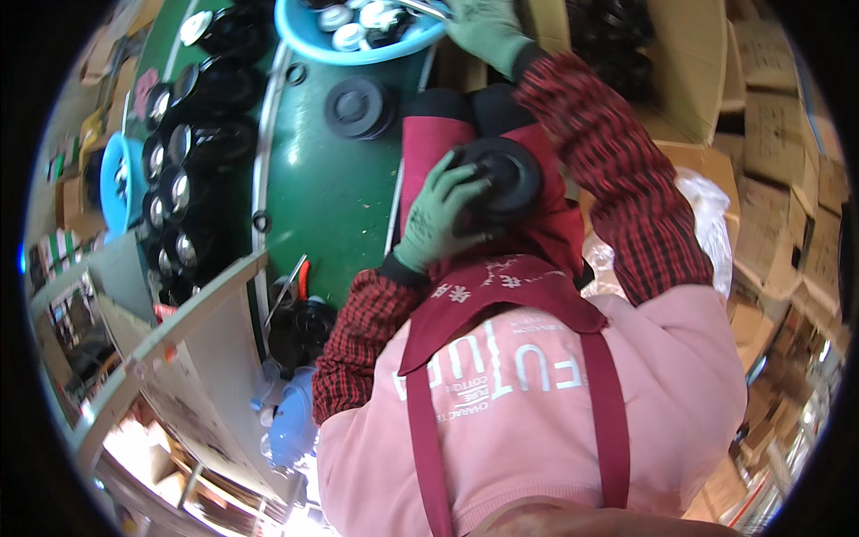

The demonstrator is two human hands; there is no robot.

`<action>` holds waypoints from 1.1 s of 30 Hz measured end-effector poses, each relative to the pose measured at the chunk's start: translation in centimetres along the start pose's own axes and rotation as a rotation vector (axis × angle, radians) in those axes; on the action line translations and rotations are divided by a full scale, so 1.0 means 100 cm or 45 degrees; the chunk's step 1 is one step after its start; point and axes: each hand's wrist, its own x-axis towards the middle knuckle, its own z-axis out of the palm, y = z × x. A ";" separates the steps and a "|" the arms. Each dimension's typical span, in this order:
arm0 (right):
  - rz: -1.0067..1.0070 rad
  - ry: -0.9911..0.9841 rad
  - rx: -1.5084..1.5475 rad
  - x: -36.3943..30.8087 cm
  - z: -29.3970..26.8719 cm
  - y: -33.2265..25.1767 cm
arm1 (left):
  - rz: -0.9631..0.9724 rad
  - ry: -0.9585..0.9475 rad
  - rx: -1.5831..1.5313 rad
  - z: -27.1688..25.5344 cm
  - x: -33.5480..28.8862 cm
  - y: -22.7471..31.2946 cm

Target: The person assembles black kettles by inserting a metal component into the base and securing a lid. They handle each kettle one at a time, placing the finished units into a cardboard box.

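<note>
On my lap, my left hand (443, 213) in a green glove has its fingers curled over the edge of a black round plastic part (506, 182). Up at the top edge, my right hand (488, 31), gloved alike, is closed beside the rim of a light blue basin (358, 57). A slim metal rod (428, 8) sticks out from its fingers over the basin; its other end is hidden. White and dark round pieces (349, 36) fill the basin. Another black round part (356, 106) lies on the green table (313, 192) below it.
Rows of glossy black rounded housings (215, 139) stand along the table's left side. A small black ring (260, 221) and an orange-handled tool (303, 279) lie nearer. An open cardboard box (689, 72) with black bagged items is at right, and stacked cartons (774, 143) stand beyond.
</note>
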 end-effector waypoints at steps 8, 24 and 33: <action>-0.195 -1.044 1.727 -0.129 -0.120 -0.073 | -0.860 1.029 -1.149 -0.061 -0.098 -0.052; -0.177 -0.999 1.139 -0.170 0.006 -0.206 | -1.095 1.294 -0.354 -0.091 -0.132 -0.091; -0.311 -0.033 0.731 0.030 0.041 -0.109 | -0.995 1.070 -0.001 -0.087 -0.136 -0.096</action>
